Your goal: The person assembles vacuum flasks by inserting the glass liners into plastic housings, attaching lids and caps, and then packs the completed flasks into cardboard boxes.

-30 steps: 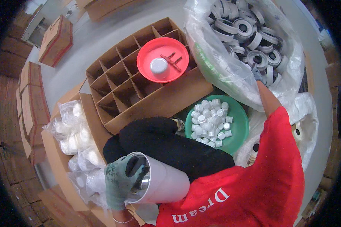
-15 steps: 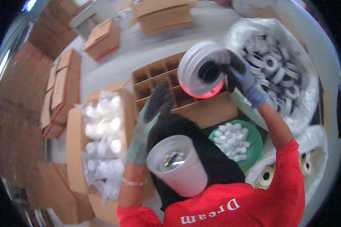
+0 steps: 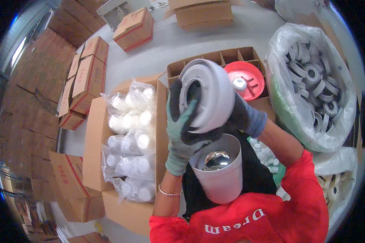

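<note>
White lid (image 3: pixel 209 95); white cup (image 3: pixel 219 176), silver inside. Green-black glove, left hand (image 3: pixel 184 125). Red tray (image 3: pixel 245 80) far right. Red sleeve (image 3: pixel 308 194). Brown cartons (image 3: pixel 89 81) left.

Head-worn fisheye, steeply downward, close

Left: open carton (image 3: pixel 97 162) held bagged white bottles (image 3: pixel 129 133). Far: divided cardboard box (image 3: pixel 215 58) carried red lid (image 3: pixel 245 79). Right: clear bag of grey rings (image 3: pixel 312 85). Sealed cartons (image 3: pixel 89 77) far left.
</note>
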Demonstrator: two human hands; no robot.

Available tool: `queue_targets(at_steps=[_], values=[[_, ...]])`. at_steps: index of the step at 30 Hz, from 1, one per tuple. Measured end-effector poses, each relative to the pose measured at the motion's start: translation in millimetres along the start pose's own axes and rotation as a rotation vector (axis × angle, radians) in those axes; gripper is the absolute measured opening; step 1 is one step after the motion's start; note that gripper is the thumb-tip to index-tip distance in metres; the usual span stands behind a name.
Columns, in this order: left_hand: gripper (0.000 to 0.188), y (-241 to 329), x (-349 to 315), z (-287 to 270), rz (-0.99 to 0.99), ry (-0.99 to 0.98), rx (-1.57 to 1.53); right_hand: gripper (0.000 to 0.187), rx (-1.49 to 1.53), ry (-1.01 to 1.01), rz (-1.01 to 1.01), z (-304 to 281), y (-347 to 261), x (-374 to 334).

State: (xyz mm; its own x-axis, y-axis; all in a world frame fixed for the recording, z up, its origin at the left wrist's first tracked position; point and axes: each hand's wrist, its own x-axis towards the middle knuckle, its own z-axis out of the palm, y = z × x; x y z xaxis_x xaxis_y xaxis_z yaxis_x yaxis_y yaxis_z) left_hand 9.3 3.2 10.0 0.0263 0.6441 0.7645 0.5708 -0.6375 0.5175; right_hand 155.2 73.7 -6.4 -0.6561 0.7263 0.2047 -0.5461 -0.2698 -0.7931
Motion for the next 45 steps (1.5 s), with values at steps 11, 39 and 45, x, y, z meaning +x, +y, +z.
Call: queue_targets(at_steps=[11,39,45], values=[[0.052,3.4,-36.2,1.0,-0.643,0.298,-0.442,0.071,-1.212,0.060,-0.621,0.0,8.0,-6.2],[0.072,57.8,-62.2,-46.4,-0.177,-0.802,0.297,0.038,-0.333,-0.246,0.090,-20.3,48.3,-56.4],[0.046,10.8,-109.2,-37.5,-0.467,-0.341,-0.261,0.048,-1.003,-0.440,-0.250,-2.5,-4.9,-86.2]])
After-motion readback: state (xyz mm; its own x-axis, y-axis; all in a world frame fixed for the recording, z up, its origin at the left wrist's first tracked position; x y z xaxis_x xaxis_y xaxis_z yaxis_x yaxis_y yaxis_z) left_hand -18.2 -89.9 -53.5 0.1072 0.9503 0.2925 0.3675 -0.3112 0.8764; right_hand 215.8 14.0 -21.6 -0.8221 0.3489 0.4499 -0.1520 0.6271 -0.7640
